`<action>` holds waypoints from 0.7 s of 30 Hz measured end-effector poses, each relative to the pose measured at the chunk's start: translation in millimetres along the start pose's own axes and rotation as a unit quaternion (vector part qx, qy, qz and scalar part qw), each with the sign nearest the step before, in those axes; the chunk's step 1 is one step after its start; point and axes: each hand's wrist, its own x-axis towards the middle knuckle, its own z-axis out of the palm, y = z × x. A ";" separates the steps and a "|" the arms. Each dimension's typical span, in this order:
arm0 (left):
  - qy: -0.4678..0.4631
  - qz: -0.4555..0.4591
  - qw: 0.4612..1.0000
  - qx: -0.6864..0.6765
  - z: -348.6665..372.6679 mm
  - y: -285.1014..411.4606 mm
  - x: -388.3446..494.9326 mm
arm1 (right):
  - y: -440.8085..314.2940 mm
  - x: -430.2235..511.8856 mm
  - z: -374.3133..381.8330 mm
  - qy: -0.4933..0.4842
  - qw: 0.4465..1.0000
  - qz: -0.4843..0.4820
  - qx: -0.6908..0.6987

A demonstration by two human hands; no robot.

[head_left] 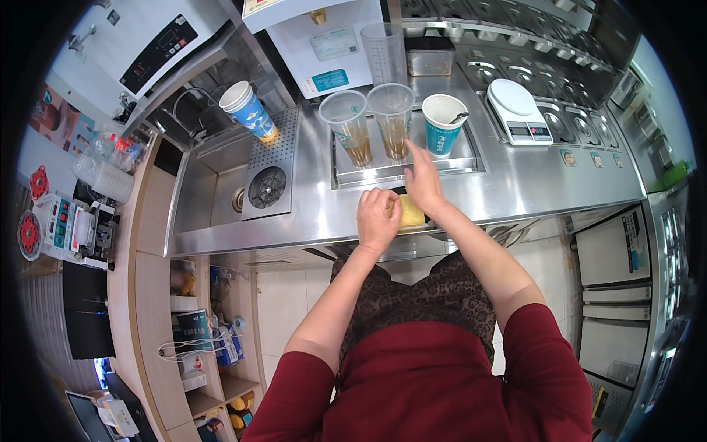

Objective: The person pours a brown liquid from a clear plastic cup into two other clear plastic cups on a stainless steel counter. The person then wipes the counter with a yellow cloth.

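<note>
My left hand (pixel 378 215) rests at the counter's front edge, fingers curled against the left side of a folded yellow cloth (pixel 410 212). Whether it grips the cloth is hidden. Just beyond the cloth, my right hand (pixel 424 182) stretches forward, holding nothing, its fingertips close to a clear plastic cup (pixel 393 124) with brown liquid in its lower part. A similar clear plastic cup (pixel 349 130) stands to its left, also part filled with brown liquid. On the right is a teal paper cup (pixel 442 130) with a spoon (pixel 458 117) in it. All three cups stand upright on a recessed metal tray (pixel 375 178).
A white digital scale (pixel 516 110) and lidded steel containers (pixel 552 122) are at the right. Behind the cups stand a clear measuring jug (pixel 383 55) and a dark-lidded box (pixel 429 55). Left are stacked blue paper cups (pixel 249 113), a cup rinser (pixel 268 188) and a sink (pixel 218 188).
</note>
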 end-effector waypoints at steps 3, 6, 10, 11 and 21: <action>0.012 -0.060 0.995 -0.080 0.1 -6.9 -0.1 | -4.2 -14.9 3.0 -0.007 0.996 -0.083 -0.024; 0.068 -0.115 0.982 -0.133 -3.0 -10.4 7.6 | -7.7 -26.4 4.5 -0.012 0.993 -0.108 -0.034; 0.141 -0.183 0.962 -0.145 -3.1 -35.4 29.1 | -5.0 -34.7 6.2 -0.029 0.989 -0.124 -0.080; 0.163 -0.206 0.952 -0.159 -2.7 -43.1 35.5 | -5.6 -36.1 6.2 -0.032 0.987 -0.128 -0.091; 0.088 -0.301 0.922 -0.229 -0.2 -85.9 85.6 | -6.5 -37.7 2.6 -0.053 0.983 -0.128 -0.117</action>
